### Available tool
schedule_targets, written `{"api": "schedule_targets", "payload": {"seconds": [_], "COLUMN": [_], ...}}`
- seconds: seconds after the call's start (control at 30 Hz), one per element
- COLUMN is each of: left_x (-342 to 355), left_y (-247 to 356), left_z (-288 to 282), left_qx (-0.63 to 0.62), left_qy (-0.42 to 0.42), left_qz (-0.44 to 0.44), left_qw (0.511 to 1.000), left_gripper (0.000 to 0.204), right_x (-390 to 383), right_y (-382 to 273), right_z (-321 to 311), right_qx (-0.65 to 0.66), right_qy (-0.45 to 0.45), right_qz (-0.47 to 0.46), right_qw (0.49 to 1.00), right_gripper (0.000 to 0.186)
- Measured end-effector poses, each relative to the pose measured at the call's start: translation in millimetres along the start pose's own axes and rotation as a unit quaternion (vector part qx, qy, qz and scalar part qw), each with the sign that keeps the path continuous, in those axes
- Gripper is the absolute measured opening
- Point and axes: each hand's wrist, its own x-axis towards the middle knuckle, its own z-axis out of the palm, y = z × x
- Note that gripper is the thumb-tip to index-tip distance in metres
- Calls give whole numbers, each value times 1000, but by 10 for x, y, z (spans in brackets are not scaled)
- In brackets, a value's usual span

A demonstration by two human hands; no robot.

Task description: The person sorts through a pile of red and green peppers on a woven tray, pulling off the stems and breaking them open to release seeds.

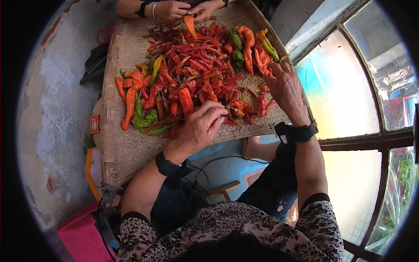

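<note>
Floral shirt [244, 216]; beyond, peppers [186, 101] glossy red, orange, green, some curled.

Left hand [201, 125] curled, thumb near the forefinger — right hand [286, 92] farther forward, its back upward, fingers bent.

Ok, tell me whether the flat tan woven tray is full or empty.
Partly full: the tray holds a heap of red peppers, but bare weave shows along its left edge.

A patchy grey-and-white plaster wall [56, 100] stands beyond the left edge of the tan woven tray [117, 146]. Past its right edge, a brown-framed, many-paned window [349, 102] glows with daylight. Below the near edge shows a pale blue floor [230, 169].
</note>
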Motion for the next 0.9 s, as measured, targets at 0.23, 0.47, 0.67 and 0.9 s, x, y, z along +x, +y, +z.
{"api": "schedule_targets", "payload": {"seconds": [0.23,0.47,0.67,0.9], "left_x": [-44,-89,-77,-75], "left_y": [-21,-106,-108,-124], "left_z": [48,0,-2,-12], "left_qx": [195,229,242,234], "left_qy": [-46,-110,-104,-84], "left_qz": [118,80,64,77], "left_qw": [973,964,963,966], "left_gripper": [33,33,25,22], "right_x": [43,112,227,244], "right_y": [-442,-485,-279,223], "right_z": [381,265,43,-6], "right_qx": [161,146,322,232], "right_qy": [-187,-133,-18,44], "right_qz": [-87,-124,-19,77], "right_qw": [965,973,946,969], "right_gripper": [33,29,12,18]}}
